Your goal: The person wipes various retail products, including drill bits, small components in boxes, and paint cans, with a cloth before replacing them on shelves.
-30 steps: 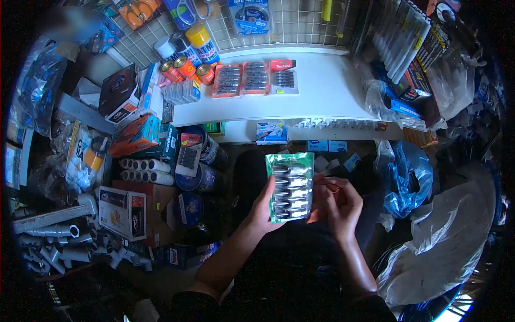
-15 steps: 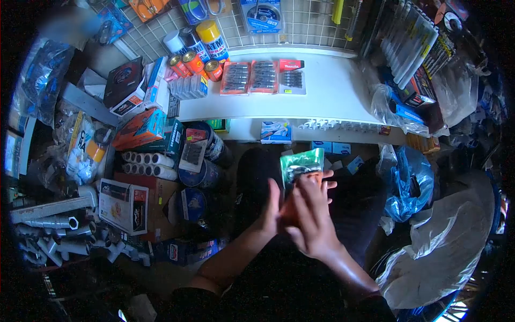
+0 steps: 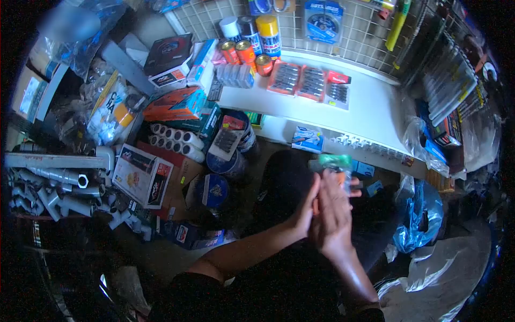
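A shiny packet (image 3: 333, 161), green at the top with orange lower down, is between my two hands above my dark-clothed lap. My left hand (image 3: 307, 212) holds it from beneath, thumb up along its left side and fingertips showing past its right edge. Across the front of the packet lies my right hand (image 3: 335, 212), its fingers stretched out and close together, covering most of the lower part. What is inside the packet cannot be made out.
A white shelf (image 3: 257, 104) ahead carries carded drill bits (image 3: 312, 83), spray cans (image 3: 268, 35) and small orange tins. Boxes, white rolls (image 3: 177, 140) and grey pipe fittings (image 3: 64, 188) crowd the left. At right are a blue plastic bag (image 3: 421, 220) and a grey sheet.
The view has swung left, so the shelf sits farther right and tilted. My right hand has flattened over the packet, and its green top now looks folded or foreshortened.
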### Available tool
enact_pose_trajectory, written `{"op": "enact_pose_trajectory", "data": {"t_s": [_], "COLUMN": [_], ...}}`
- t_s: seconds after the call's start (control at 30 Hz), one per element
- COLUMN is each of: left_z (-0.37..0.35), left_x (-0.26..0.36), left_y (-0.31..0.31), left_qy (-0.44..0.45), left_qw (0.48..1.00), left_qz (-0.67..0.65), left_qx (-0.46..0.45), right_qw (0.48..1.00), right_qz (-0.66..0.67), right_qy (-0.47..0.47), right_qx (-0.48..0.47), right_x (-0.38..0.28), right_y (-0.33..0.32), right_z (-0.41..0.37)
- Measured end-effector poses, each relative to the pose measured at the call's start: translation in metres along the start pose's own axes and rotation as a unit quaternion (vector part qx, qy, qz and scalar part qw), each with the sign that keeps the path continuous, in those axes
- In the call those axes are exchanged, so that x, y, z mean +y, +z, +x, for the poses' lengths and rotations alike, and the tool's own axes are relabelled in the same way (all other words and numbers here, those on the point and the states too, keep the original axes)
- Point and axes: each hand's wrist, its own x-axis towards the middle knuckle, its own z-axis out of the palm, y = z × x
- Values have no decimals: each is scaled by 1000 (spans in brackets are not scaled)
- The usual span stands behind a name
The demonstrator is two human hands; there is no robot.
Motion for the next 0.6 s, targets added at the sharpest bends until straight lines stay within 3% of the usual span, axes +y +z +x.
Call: {"op": "enact_pose_trajectory", "data": {"t_s": [0.07, 0.1, 0.17, 0.2, 0.27, 0.37, 0.4, 0.43, 0.47, 0.57, 0.6], "left_z": [-12, -19, -34, -35, -39, -32, -28, -26, -27, -16, -18], "left_x": [-8, -22, -7, -10, -7, 12, 19, 22, 20, 27, 25], "left_y": [14, -2, 5, -1, -15, -21, -15, -12, -14, 8, 6], "left_qy": [-19, -29, -75, -46, -75, -64, -58, -52, -22, -22, -25], "left_qw": [1000, 997, 987, 989, 982, 982, 981, 981, 995, 990, 986], "left_qz": [-2, 28, 124, 125, 95, -177, -182, -186, -52, -141, -162], "left_qx": [1, 67, 73, 61, 142, 15, 20, 24, 77, 23, 34], "right_qw": [1000, 999, 1000, 999, 998, 998, 992, 997, 994, 993, 981], "right_qz": [-10, -14, -1, 13, 24, 14, 82, 41, 71, 87, 148], "right_qy": [9, 7, 23, 40, 55, 57, 90, 63, 85, 80, 124], "right_qx": [-19, -41, 5, 16, 33, 38, 34, 16, 22, -23, -33], "right_x": [6, 5, 22, 29, 38, 32, 27, 29, 21, 6, -1], "right_y": [-14, -25, -30, -32, -33, -22, -13, -9, -6, -4, -3], "right_z": [17, 25, 29, 28, 25, 14, 4, 0, -4, -17, -19]}}
